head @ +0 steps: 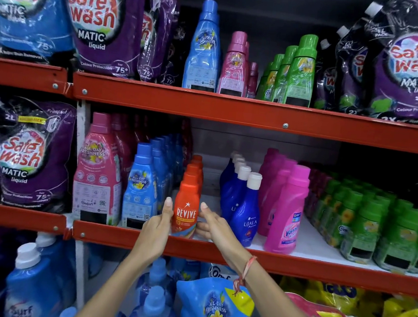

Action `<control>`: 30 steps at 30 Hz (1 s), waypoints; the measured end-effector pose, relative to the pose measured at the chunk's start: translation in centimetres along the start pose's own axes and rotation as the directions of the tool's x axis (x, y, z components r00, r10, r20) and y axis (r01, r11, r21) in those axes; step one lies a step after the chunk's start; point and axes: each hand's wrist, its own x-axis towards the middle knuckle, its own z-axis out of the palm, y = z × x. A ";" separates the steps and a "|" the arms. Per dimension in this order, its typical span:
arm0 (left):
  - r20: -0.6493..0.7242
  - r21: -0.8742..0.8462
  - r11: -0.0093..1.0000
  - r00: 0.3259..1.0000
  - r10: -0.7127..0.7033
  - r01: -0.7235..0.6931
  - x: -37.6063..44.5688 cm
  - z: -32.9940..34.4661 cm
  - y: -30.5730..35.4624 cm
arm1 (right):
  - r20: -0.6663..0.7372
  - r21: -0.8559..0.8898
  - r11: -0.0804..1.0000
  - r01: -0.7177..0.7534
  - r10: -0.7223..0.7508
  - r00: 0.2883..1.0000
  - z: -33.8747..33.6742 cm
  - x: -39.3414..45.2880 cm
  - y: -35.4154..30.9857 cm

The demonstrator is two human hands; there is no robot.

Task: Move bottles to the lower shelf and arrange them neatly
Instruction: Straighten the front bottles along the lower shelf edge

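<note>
An orange Revive bottle [186, 207] stands upright at the front edge of the middle shelf [219, 254], heading a row of like orange bottles. My left hand [157, 226] presses its left side, thumb up along the label. My right hand [212, 224] touches its right side low down, fingers around the base. Blue Comfort bottles [141, 187] stand just left, dark blue Ujala bottles [245, 209] just right. On the upper shelf [232, 107] stand a tall blue bottle [203, 49], pink bottles [233, 67] and green bottles [298, 75].
Pink Vanish bottles [286, 215] and rows of green bottles [374, 223] fill the middle shelf's right. Purple Safewash pouches [101, 22] hang left and right. Below, blue bottles [33, 282] and pouches [212, 307] crowd the bottom level.
</note>
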 end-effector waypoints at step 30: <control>0.266 -0.055 0.989 0.957 -0.120 0.139 -1.3 10.8 4.2 | -0.493 -0.220 0.976 0.004 -0.115 0.862 -7.6 -3.5 1.1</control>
